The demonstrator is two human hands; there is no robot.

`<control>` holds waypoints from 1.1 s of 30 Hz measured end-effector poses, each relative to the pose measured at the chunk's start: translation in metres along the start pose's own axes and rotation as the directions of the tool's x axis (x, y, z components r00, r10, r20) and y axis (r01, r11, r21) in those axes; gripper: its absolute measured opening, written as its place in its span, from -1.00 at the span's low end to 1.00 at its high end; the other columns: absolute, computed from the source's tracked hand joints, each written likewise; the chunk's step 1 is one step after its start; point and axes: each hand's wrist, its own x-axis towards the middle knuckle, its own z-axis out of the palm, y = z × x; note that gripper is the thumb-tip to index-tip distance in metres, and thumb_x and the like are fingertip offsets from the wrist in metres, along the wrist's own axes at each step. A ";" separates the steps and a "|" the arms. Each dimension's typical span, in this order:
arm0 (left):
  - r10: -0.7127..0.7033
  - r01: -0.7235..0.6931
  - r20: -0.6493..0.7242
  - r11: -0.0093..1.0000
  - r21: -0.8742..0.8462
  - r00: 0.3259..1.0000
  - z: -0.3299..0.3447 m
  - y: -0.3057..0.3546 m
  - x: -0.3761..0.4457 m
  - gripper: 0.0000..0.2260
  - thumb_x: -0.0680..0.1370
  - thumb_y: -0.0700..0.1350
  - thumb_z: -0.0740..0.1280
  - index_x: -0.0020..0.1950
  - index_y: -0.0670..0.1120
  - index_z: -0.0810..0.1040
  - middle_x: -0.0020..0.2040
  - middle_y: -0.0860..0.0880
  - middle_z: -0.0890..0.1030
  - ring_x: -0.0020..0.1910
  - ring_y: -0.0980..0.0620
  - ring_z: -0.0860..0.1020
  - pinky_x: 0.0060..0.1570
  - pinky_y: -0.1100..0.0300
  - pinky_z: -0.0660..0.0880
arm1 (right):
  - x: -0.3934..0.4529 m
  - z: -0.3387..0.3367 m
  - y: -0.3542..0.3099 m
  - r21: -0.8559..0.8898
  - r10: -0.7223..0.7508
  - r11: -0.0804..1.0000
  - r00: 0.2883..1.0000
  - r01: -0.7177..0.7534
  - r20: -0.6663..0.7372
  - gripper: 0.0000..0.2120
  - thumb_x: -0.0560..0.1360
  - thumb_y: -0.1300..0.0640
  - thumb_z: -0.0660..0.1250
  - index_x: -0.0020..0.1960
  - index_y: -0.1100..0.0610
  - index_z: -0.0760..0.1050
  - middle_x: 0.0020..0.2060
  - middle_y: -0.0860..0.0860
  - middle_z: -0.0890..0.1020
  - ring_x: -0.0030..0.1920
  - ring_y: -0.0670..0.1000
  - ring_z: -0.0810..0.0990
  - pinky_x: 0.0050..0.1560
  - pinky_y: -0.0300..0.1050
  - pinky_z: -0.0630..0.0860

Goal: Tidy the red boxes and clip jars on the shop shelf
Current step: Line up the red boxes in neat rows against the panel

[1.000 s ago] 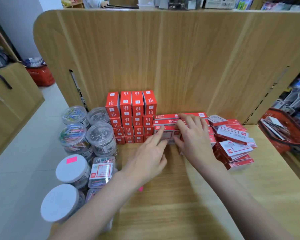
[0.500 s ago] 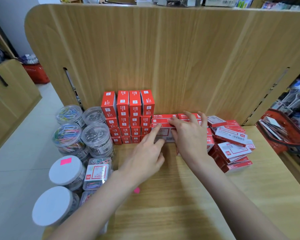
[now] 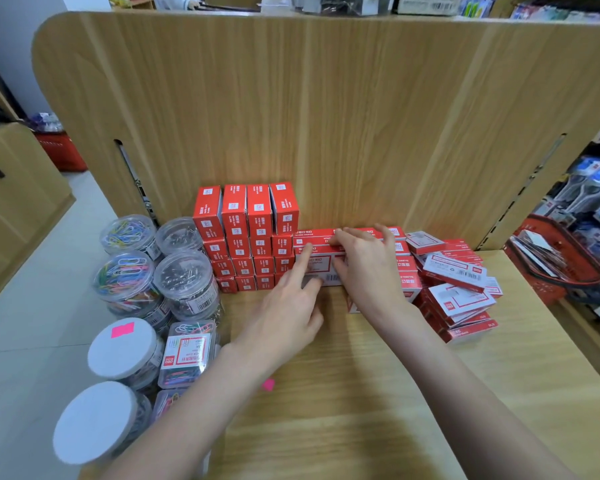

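Six round clip jars (image 3: 186, 278), two hands (image 3: 284, 318), one basket (image 3: 561, 261)

Your right hand (image 3: 364, 268) is covering much of the flat red boxes (image 3: 317, 249); the shelf (image 3: 361, 410) is running off the bottom edge.

A stationery shop is showing here. Many identical red boxes (image 3: 246, 233) with printed labels and barcodes are standing stacked against the wooden back panel (image 3: 326, 116) of a display shelf (image 3: 361, 410). Clear jars (image 3: 125, 275) of coloured and metal clips are sitting beside them, one lid bearing a pink sticker (image 3: 122, 329). A red shopping basket (image 3: 561, 268) is resting at the right, near hanging packaged goods (image 3: 593, 192).
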 end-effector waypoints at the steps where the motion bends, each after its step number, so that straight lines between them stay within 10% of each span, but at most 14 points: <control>1: 0.004 -0.004 -0.008 1.000 -0.002 1.000 0.000 0.000 0.000 -0.70 0.47 -0.21 0.23 0.19 -0.23 0.45 0.53 -0.14 -0.10 0.43 -0.09 0.21 0.24 0.01 0.36 | 0.000 0.000 0.000 -0.002 0.001 1.000 1.000 -0.001 -0.001 -0.81 0.45 0.22 0.27 0.06 0.15 0.51 0.10 0.07 0.61 0.20 0.07 0.50 0.33 -0.01 -0.03; 11: -0.006 0.006 -0.036 1.000 -0.024 0.999 -0.002 0.000 -0.005 -0.61 0.53 -0.16 0.21 0.37 -0.10 0.33 0.53 -0.05 -0.14 0.45 0.00 0.15 0.31 0.13 0.26 | -0.020 -0.047 0.037 0.173 0.032 0.985 0.998 -0.023 -0.052 -0.71 0.38 0.10 0.41 0.05 0.20 0.56 0.03 0.15 0.63 0.14 0.16 0.54 0.23 0.10 0.28; 16: 0.007 -0.001 -0.157 0.999 0.041 0.988 0.000 0.002 -0.003 -0.65 0.41 -0.25 0.34 0.19 -0.22 0.50 0.36 -0.22 0.34 0.22 -0.18 0.35 0.18 -0.11 0.41 | -0.036 -0.062 0.058 -0.041 -0.043 0.997 0.929 0.063 0.366 -0.20 0.37 -0.18 0.37 0.45 0.14 0.13 0.48 0.07 0.14 0.48 0.00 0.08 0.44 -0.03 -0.14; 20: 0.080 -0.061 -0.199 0.993 0.097 0.977 0.000 0.005 0.004 -0.69 0.36 -0.26 0.39 0.10 -0.24 0.54 0.35 -0.24 0.38 0.30 -0.17 0.27 0.20 -0.13 0.36 | -0.026 -0.056 0.062 -0.266 -0.087 0.940 0.902 0.216 0.422 -0.07 0.39 -0.28 0.26 0.50 0.17 -0.10 0.51 0.11 -0.02 0.50 0.01 -0.06 0.42 0.09 -0.29; 24: 0.087 -0.072 -0.158 0.992 0.100 0.984 0.011 0.007 0.012 -0.62 0.46 -0.24 0.29 0.28 -0.21 0.44 0.49 -0.22 0.11 0.49 -0.12 0.01 0.41 0.04 -0.02 | -0.017 -0.054 0.068 -0.272 -0.091 0.930 0.872 0.248 0.482 -0.01 0.37 -0.32 0.26 0.50 0.19 -0.15 0.51 0.11 -0.04 0.50 0.01 -0.06 0.43 0.07 -0.28; 33: -0.037 0.083 -0.199 0.970 0.229 0.979 0.028 0.022 0.023 -0.51 0.22 -0.36 0.46 0.13 -0.36 0.49 0.32 -0.37 0.37 0.34 -0.32 0.32 0.27 -0.22 0.09 | -0.006 -0.049 0.080 -0.224 -0.336 0.865 0.849 0.449 0.407 -0.06 0.28 -0.27 0.40 0.38 0.34 0.23 0.36 0.27 0.34 0.38 0.17 0.33 0.42 0.10 -0.18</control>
